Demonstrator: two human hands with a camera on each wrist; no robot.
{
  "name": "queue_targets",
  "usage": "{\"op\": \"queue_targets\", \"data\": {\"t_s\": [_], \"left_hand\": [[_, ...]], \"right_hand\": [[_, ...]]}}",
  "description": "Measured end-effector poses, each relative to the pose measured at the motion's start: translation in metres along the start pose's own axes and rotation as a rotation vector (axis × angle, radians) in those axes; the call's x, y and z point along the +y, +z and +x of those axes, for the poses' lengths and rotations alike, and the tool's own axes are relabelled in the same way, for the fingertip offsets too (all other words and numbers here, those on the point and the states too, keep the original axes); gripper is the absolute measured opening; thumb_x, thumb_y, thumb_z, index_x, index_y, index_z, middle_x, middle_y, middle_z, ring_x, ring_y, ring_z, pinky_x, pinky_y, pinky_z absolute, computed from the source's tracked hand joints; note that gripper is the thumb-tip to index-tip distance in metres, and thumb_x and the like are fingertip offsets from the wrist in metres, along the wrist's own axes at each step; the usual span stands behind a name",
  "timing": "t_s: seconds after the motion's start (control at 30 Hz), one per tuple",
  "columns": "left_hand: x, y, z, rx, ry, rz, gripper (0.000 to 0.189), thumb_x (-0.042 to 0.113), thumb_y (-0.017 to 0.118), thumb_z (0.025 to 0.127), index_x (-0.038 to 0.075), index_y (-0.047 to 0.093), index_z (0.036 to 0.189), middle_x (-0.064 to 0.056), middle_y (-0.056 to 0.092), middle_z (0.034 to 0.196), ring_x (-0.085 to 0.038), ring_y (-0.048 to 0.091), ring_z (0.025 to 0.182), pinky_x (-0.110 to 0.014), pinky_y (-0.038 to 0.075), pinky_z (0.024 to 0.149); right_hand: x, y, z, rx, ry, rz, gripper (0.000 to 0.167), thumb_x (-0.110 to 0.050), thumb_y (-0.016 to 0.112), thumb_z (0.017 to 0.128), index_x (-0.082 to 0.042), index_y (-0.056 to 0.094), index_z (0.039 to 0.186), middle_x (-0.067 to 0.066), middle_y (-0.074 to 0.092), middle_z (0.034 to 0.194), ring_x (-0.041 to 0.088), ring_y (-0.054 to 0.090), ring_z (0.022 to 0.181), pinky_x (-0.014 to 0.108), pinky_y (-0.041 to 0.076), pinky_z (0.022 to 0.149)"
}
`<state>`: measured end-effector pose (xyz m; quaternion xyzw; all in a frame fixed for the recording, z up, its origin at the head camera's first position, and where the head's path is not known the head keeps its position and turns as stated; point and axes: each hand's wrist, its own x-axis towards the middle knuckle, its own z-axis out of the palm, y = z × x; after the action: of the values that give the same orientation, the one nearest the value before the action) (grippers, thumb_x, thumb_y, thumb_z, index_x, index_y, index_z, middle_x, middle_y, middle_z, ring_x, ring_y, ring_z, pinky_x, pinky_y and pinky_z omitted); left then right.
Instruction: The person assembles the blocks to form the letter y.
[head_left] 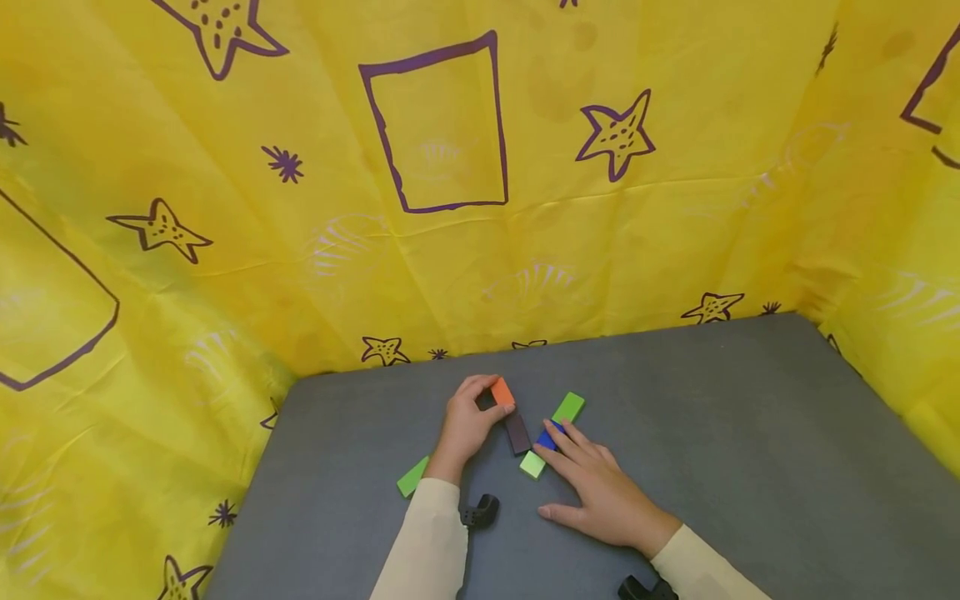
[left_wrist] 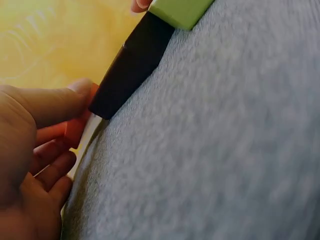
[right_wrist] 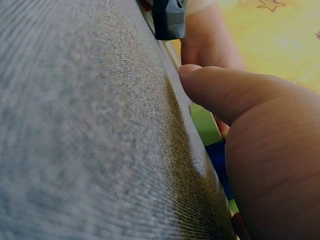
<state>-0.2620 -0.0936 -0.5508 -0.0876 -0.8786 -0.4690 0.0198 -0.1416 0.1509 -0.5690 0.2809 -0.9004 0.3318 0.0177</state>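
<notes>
My left hand (head_left: 467,423) pinches an orange block (head_left: 502,392) between thumb and fingers. A black block (head_left: 517,433) lies end to end with it, as the left wrist view also shows. The black block's near end meets a slanted row: a light green block (head_left: 532,465), a blue block (head_left: 550,437) and a green block (head_left: 569,407). My right hand (head_left: 600,492) lies over this row, fingers stretched and fingertips on the blue block, which they partly hide. In the right wrist view the thumb (right_wrist: 220,90) stands away from the blocks.
Another green block (head_left: 413,477) lies left of my left forearm. The dark grey table (head_left: 720,450) is bounded by a yellow cloth (head_left: 450,283) with purple stars at the back and sides. Black wrist cameras (head_left: 481,511) sit by both sleeves.
</notes>
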Motion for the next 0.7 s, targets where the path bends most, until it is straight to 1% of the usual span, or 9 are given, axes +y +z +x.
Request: {"op": "queue_targets", "data": {"t_s": [0.13,0.33,0.43,0.57,0.7], "left_hand": [[-0.0016,0.0017,0.0001,-0.008,-0.002,0.018,0.055,0.021,0.089,0.096,0.008,0.07,0.146,-0.008,0.063,0.147,-0.034,0.052,0.141,-0.056,0.039,0.118],[-0.0046,0.0019,-0.0005,0.011,0.033,0.003,0.047,0.016,0.081,0.101,0.008,0.07,0.146,-0.009,0.064,0.147,-0.037,0.05,0.144,-0.06,0.035,0.119],[-0.0063,0.0024,0.0,0.024,0.043,0.007,0.046,0.014,0.081,0.101,0.008,0.07,0.145,-0.008,0.066,0.145,-0.037,0.05,0.144,-0.061,0.033,0.12],[-0.0071,0.0037,0.0007,0.035,0.05,0.011,0.045,0.011,0.083,0.099,0.009,0.072,0.143,-0.007,0.067,0.143,-0.036,0.054,0.141,-0.06,0.035,0.119],[-0.006,0.0048,0.0007,0.037,0.039,0.008,0.045,0.011,0.084,0.098,0.012,0.074,0.142,-0.005,0.068,0.141,-0.033,0.054,0.14,-0.058,0.037,0.118]], "right_hand": [[-0.001,-0.0003,-0.0003,0.005,-0.006,-0.002,0.082,-0.057,0.077,0.099,-0.013,0.052,0.164,0.011,0.026,0.177,0.037,0.014,0.164,0.071,0.033,0.113],[-0.0048,-0.0027,0.0003,0.015,-0.011,0.001,0.079,-0.054,0.077,0.1,-0.012,0.053,0.163,0.013,0.029,0.176,0.039,0.017,0.163,0.071,0.035,0.111],[-0.0054,-0.0032,0.0003,0.007,-0.001,0.011,0.08,-0.053,0.078,0.1,-0.013,0.052,0.164,0.013,0.028,0.177,0.038,0.015,0.163,0.071,0.034,0.112],[-0.0053,-0.0029,-0.0001,0.012,-0.003,0.011,0.08,-0.053,0.079,0.099,-0.012,0.052,0.163,0.012,0.028,0.177,0.037,0.015,0.163,0.071,0.034,0.112],[-0.005,-0.0021,-0.0003,0.033,-0.018,0.0,0.079,-0.053,0.08,0.099,-0.012,0.054,0.162,0.014,0.031,0.175,0.04,0.019,0.162,0.072,0.036,0.11]]}}
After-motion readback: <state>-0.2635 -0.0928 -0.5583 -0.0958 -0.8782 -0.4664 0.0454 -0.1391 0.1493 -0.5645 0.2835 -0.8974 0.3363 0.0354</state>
